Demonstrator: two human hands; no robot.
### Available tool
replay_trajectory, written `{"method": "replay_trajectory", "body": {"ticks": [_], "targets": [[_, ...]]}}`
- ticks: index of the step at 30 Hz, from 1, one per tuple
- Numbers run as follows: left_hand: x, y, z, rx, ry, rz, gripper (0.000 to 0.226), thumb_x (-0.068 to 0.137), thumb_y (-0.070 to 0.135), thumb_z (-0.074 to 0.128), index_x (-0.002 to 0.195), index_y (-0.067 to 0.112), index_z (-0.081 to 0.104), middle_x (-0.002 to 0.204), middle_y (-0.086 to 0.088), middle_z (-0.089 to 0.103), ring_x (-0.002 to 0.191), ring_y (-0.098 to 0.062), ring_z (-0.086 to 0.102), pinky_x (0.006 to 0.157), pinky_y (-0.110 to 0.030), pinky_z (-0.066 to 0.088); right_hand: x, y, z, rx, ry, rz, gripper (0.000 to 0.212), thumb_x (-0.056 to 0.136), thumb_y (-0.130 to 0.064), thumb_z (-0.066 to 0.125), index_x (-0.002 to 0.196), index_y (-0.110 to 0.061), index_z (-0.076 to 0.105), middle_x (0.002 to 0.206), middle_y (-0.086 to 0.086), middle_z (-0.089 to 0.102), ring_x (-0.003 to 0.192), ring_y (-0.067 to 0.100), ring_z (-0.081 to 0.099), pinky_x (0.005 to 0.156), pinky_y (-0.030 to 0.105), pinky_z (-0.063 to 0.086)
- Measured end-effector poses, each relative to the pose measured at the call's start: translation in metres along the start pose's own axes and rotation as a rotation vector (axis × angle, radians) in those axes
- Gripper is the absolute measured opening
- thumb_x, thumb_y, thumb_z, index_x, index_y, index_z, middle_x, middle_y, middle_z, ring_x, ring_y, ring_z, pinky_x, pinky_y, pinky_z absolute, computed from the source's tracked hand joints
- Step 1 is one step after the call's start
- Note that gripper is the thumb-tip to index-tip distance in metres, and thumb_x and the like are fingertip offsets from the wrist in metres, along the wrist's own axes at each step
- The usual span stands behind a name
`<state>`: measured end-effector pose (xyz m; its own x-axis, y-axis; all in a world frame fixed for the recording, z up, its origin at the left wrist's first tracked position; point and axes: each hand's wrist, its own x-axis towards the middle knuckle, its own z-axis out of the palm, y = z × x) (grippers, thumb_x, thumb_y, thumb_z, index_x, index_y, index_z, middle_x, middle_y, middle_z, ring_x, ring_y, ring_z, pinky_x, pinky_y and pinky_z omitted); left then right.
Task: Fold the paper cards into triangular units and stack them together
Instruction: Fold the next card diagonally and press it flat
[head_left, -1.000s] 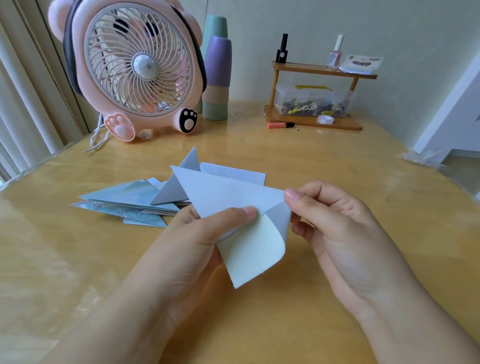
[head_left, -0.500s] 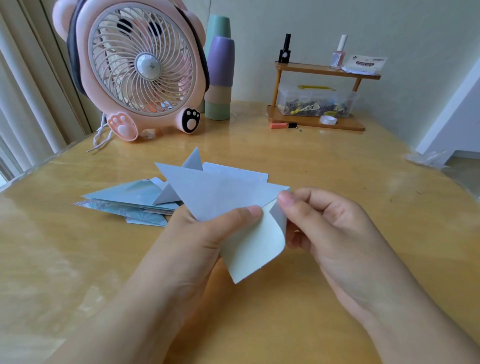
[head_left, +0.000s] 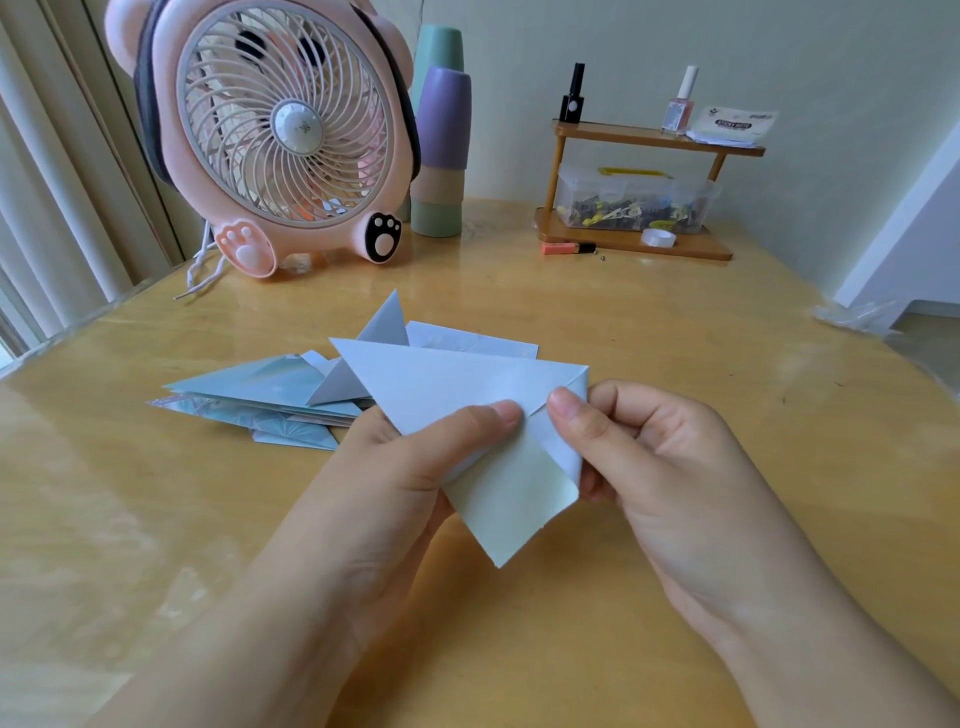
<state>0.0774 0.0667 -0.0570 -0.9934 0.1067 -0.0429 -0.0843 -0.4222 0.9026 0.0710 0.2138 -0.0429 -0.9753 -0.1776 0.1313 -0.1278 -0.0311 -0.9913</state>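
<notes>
I hold a pale blue paper card (head_left: 441, 382), partly folded into a triangle, above the wooden table (head_left: 727, 364). My left hand (head_left: 395, 467) grips it from below, the thumb pressing on its top face. My right hand (head_left: 649, 457) pinches the right corner, where a flap curls down with its pale green underside showing. Behind the card, a stack of folded blue triangular units (head_left: 260, 395) lies on the table, with one grey-blue point (head_left: 387, 325) sticking up.
A pink bear-shaped fan (head_left: 291, 130) stands at the back left with its cord beside it. Stacked cups (head_left: 441, 150) are next to it. A small wooden shelf (head_left: 639, 187) with bottles, a clip box, a tape roll and an orange marker sits at the back right.
My right hand has pushed the right flap further over and down, tightening the fold at the corner. The card's left point has risen slightly. The stack on the table has not moved.
</notes>
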Motion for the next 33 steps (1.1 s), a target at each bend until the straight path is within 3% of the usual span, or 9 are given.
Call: {"method": "replay_trajectory", "body": {"ticks": [3, 6, 12, 21, 33], "targets": [[0.0001, 0.0004, 0.001, -0.008, -0.007, 0.026, 0.033, 0.068, 0.013, 0.068, 0.1, 0.008, 0.072, 0.101, -0.007, 0.074, 0.09, -0.022, 0.071, 0.075, -0.028, 0.056, 0.0012, 0.0037, -0.0012, -0.051, 0.008, -0.012, 0.031, 0.077, -0.035, 0.072, 0.056, -0.017, 0.058, 0.053, -0.002, 0.055, 0.051, 0.006, 0.047, 0.053, 0.014, 0.039], [0.0001, 0.0009, 0.0009, 0.035, -0.019, 0.049, 0.033, 0.067, 0.014, 0.069, 0.099, 0.009, 0.073, 0.099, -0.008, 0.074, 0.087, -0.021, 0.072, 0.07, -0.026, 0.057, 0.0019, 0.0062, -0.002, -0.079, 0.017, -0.018, 0.028, 0.075, -0.038, 0.063, 0.056, -0.018, 0.057, 0.054, -0.001, 0.051, 0.053, 0.009, 0.042, 0.052, 0.017, 0.036], [0.0014, -0.001, -0.0001, 0.074, 0.014, 0.085, 0.033, 0.063, 0.013, 0.072, 0.097, 0.012, 0.074, 0.098, -0.007, 0.074, 0.088, -0.02, 0.071, 0.071, -0.026, 0.057, 0.0014, 0.0067, -0.0001, -0.085, -0.006, -0.029, 0.027, 0.075, -0.038, 0.062, 0.054, -0.021, 0.058, 0.052, -0.009, 0.053, 0.05, 0.004, 0.044, 0.052, 0.013, 0.036], [-0.0021, 0.003, 0.0042, 0.082, -0.009, 0.104, 0.024, 0.064, 0.01, 0.068, 0.08, 0.025, 0.078, 0.089, -0.001, 0.076, 0.078, -0.012, 0.072, 0.06, -0.018, 0.054, 0.0039, 0.005, -0.0068, -0.015, 0.051, -0.054, 0.015, 0.072, -0.033, 0.065, 0.063, -0.022, 0.067, 0.056, -0.011, 0.055, 0.055, 0.006, 0.046, 0.055, 0.014, 0.039], [-0.0017, 0.0018, 0.0037, 0.095, 0.021, 0.088, 0.027, 0.061, 0.013, 0.07, 0.086, 0.022, 0.077, 0.09, -0.002, 0.075, 0.077, -0.012, 0.071, 0.058, -0.018, 0.052, 0.0053, 0.0047, -0.0059, 0.054, 0.059, -0.089, 0.017, 0.073, -0.023, 0.061, 0.056, -0.02, 0.064, 0.054, -0.006, 0.053, 0.055, 0.006, 0.046, 0.055, 0.015, 0.041]]}}
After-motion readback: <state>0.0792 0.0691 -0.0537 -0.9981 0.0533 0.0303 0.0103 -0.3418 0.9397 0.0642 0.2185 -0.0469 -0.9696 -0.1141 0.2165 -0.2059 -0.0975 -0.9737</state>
